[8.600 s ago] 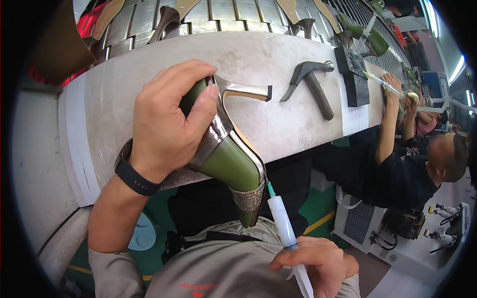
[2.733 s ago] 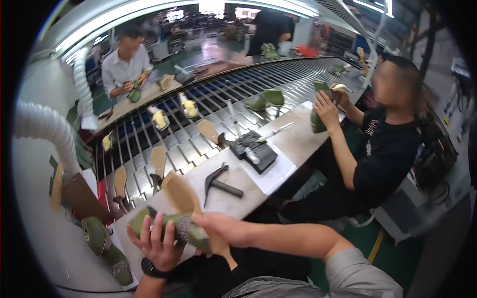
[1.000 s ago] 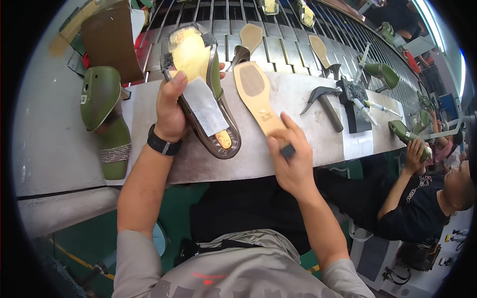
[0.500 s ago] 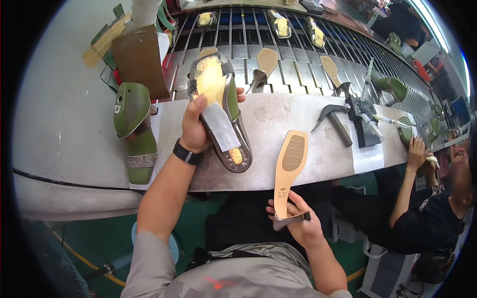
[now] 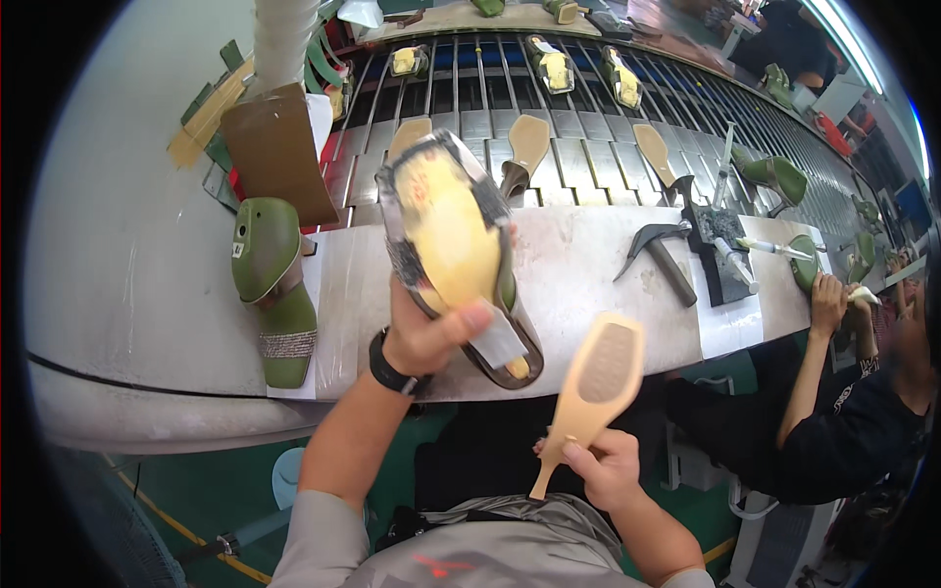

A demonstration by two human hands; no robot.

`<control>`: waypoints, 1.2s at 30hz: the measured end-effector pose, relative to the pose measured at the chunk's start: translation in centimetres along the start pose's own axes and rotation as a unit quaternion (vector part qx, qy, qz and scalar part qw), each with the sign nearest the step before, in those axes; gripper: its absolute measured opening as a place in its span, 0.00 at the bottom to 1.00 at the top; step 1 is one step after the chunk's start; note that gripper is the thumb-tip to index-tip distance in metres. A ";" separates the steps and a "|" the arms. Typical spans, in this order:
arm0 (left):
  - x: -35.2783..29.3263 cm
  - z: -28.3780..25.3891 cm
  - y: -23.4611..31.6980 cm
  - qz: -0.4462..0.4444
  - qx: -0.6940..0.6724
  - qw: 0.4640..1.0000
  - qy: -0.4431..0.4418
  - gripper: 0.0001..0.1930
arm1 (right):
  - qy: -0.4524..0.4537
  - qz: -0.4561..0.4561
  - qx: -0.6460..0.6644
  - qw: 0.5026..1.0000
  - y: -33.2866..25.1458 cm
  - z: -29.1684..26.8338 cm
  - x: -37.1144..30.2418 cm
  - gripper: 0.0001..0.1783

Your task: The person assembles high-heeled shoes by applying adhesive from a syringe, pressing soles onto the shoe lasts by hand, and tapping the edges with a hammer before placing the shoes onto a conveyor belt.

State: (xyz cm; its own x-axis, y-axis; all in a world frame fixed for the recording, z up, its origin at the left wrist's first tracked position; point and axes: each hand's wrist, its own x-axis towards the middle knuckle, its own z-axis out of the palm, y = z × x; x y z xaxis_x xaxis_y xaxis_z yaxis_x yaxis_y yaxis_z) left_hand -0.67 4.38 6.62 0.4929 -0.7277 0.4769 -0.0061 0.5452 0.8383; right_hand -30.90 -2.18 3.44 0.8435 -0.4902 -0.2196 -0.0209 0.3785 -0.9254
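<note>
My left hand (image 5: 421, 333) is wrapped round a shoe upper on its last (image 5: 451, 230). Its yellow underside faces up, edged with dark folded-over material, and my thumb presses by a whitish strip (image 5: 498, 340) near the narrow end. In my right hand (image 5: 610, 470), lower and to the right, is a tan shoe sole (image 5: 601, 377) with a textured oval patch on its broad end. My thumb lies across its narrow part; the heel seen on it earlier is hidden now. The two pieces are apart, above the bench's front edge.
A green last with a sparkly strap (image 5: 274, 294) stands at the left by a brown board (image 5: 279, 157). A hammer (image 5: 659, 260) and syringes lie on the right of the bench (image 5: 578, 255). Beyond run conveyor rollers (image 5: 578, 83) with soles and uppers. A co-worker (image 5: 843, 421) sits at right.
My left hand has lifted and tilted the upper, bringing its yellow underside nearer, and the thumb has shifted. My right hand has turned the sole and changed its grip, hiding the heel.
</note>
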 end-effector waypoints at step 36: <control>0.2 6.1 10.8 -0.134 -0.058 0.979 -0.143 0.43 | -0.121 -0.189 -0.054 0.973 -9.8 6.9 3.0 0.14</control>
State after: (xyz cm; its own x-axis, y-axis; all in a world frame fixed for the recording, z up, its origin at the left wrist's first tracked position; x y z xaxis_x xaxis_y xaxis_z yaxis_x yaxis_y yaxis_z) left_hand -5.97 7.57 17.35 0.1999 -0.9286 0.3127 0.1980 0.3509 0.9153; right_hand -24.45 -1.98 14.01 0.9036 -0.3737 0.2096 0.2699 0.1165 -0.9558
